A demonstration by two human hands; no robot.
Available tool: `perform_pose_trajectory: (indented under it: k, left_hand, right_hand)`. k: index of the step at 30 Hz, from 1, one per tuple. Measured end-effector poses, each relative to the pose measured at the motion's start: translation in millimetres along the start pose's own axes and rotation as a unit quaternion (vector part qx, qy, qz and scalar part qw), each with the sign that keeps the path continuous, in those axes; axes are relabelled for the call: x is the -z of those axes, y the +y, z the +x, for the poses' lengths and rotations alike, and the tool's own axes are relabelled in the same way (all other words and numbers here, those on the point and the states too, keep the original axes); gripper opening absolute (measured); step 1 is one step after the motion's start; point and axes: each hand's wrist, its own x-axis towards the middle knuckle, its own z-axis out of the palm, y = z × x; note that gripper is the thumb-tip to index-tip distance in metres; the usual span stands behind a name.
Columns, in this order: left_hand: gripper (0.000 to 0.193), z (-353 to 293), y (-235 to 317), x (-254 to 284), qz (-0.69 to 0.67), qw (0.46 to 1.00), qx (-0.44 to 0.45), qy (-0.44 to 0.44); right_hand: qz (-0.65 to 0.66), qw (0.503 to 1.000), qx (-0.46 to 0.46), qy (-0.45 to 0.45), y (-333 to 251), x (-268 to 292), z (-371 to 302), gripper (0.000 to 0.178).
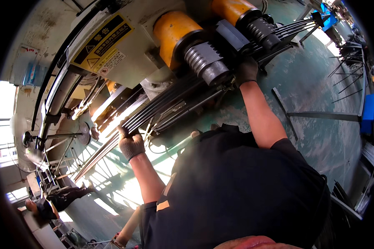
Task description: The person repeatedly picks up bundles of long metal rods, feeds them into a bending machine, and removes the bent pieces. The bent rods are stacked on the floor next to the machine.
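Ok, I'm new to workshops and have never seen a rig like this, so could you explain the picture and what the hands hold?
There is one picture, from a wide fisheye camera worn on the head and looking down, so straight edges bend near its rim. At the top is a beige-grey metal machine with a yellow-and-black warning label; two orange cylinders on it have ribbed dark metal ends. Long, thin, dark metal bars run slantwise below. The left hand, gloved in greyish brown, holds the bars. The right hand, in a dark glove, is beside the nearer ribbed end; its exact grip is hidden. Beneath is a worn green floor, and another person in dark clothes is farther off, lower left.
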Motion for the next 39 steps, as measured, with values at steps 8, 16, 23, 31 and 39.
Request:
perform_pose_trajectory:
  k: [8,16,23,31,39]
  left_hand:
    - [0.038,-10,5,-28,-0.097,0.994,0.003,0.044]
    - [0.033,10,5,1,-0.074,0.992,-0.057,0.09]
    - [0.037,-15,-58,-31,-0.015,0.999,0.014,-0.036]
    - [0.04,-49,-28,-55,0.097,0.994,0.036,-0.047]
    - [0.046,0,112,87,-0.137,0.985,-0.022,-0.106]
  right_hand:
    - [0.569,0.796,-0.201,-0.038,51,41,-55,0.05]
    - [0.408,0.873,-0.265,0.036,142,56,-102,0.036]
    - [0.361,0.893,-0.267,-0.028,132,42,-103,0.037]
    - [0.227,0.944,-0.195,-0.139,128,17,-124,0.055]
    - [0.193,0.921,-0.317,-0.116,161,22,-181,0.033]
